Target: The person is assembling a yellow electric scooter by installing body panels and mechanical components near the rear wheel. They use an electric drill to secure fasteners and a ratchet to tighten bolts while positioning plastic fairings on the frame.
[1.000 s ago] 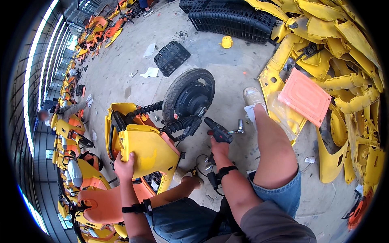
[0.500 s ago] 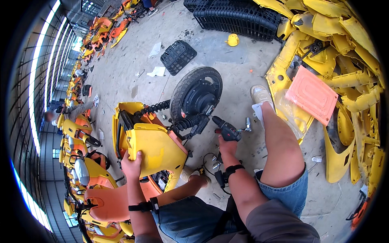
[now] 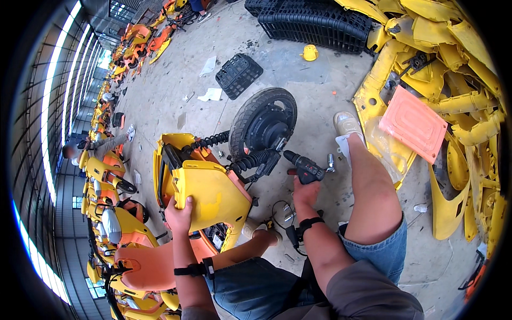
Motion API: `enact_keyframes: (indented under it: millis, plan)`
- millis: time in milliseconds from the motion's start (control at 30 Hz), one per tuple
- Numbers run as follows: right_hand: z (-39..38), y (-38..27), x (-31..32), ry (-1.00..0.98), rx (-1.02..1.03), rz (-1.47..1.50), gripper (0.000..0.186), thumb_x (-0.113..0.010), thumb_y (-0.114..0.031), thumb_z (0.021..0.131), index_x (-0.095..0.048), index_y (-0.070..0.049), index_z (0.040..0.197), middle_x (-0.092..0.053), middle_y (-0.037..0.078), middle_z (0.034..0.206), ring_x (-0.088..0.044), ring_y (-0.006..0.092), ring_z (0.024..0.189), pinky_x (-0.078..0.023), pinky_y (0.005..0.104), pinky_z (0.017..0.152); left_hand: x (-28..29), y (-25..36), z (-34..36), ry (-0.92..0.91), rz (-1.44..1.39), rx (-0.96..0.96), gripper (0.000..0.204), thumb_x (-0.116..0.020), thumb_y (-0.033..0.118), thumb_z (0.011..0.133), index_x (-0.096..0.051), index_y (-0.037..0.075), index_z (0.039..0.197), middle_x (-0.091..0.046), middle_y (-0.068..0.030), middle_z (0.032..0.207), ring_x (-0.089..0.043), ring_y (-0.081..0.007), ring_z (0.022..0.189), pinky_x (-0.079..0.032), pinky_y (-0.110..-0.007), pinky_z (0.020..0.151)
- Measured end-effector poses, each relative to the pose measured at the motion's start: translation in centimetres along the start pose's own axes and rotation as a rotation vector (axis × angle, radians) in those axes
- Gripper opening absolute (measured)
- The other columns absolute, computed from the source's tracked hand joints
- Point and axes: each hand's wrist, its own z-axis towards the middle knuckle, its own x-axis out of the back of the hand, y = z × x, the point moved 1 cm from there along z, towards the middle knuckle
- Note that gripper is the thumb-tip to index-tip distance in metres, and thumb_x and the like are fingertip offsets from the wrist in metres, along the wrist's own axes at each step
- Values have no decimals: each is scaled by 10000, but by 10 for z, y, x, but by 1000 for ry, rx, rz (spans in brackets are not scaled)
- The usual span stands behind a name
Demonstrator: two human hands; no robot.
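My left hand (image 3: 180, 213) grips the edge of a yellow scooter body panel (image 3: 210, 194), with coral plastic and dark parts around it. My right hand (image 3: 304, 188) is wrapped round the handle of a black power drill (image 3: 303, 166), whose nose points toward the wheel hub. The wheel (image 3: 262, 120) lies tilted beside two black spring shock absorbers (image 3: 250, 160) joined to the frame. A chrome socket tool (image 3: 330, 163) is just right of the drill; cables (image 3: 279, 212) run below my right hand.
Yellow panels (image 3: 469, 96) are piled at right with a coral lid (image 3: 413, 122) on them. Black crates (image 3: 314, 26) and a black plastic plate (image 3: 239, 74) lie ahead on the floor. Rows of scooters (image 3: 106, 176) line the left, where another person (image 3: 101, 144) is.
The whole view has shifted, so the scene sits farther right and a little higher. The drill lies at a slightly flatter angle; both hands keep their holds.
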Motion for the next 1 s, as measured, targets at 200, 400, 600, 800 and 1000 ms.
enact_keyframes:
  millis: [200, 400, 600, 800, 1000]
  plan:
    - [-9, -5, 3, -12, 3, -50, 646, -855, -402, 713, -532, 5, 1098, -611, 211, 1081, -631, 410, 1022, -515, 491, 854, 2, -10, -2, 3, -14, 6, 542, -736, 474, 815, -671, -17, 1035, -719, -189, 874, -702, -342, 842, -516, -391, 762]
    - [2, 12, -3, 25, 160, -40, 658, -851, -400, 722, -511, 5, 1114, -590, 214, 1076, -609, 419, 1023, -503, 487, 867, 3, -2, 0, -1, -17, -1, 529, -736, 462, 819, -673, -11, 1048, -722, -182, 880, -705, -329, 844, -518, -386, 765]
    - [1, 16, -1, 42, 194, -27, 673, -857, -373, 717, -492, 4, 1139, -588, 226, 1101, -596, 413, 1072, -500, 483, 897, -3, -12, -1, -28, -23, 31, 523, -733, 448, 833, -669, -6, 1083, -725, -179, 918, -707, -314, 877, -522, -379, 781]
    - [0, 23, -17, -45, -5, -44, 743, -855, -423, 696, -480, 25, 1156, -602, 228, 1107, -629, 406, 1029, -514, 489, 881, 0, -9, -1, -27, -28, 14, 523, -725, 437, 850, -659, -18, 1099, -725, -170, 918, -695, -282, 860, -519, -369, 787]
    - [-10, 7, -16, -48, -131, -121, 706, -837, -407, 696, -496, 26, 1138, -630, 218, 1069, -656, 399, 986, -531, 480, 863, 1, -13, -2, -23, 22, -3, 495, -708, 382, 888, -643, -60, 1101, -724, -157, 908, -675, -215, 818, -518, -341, 781]
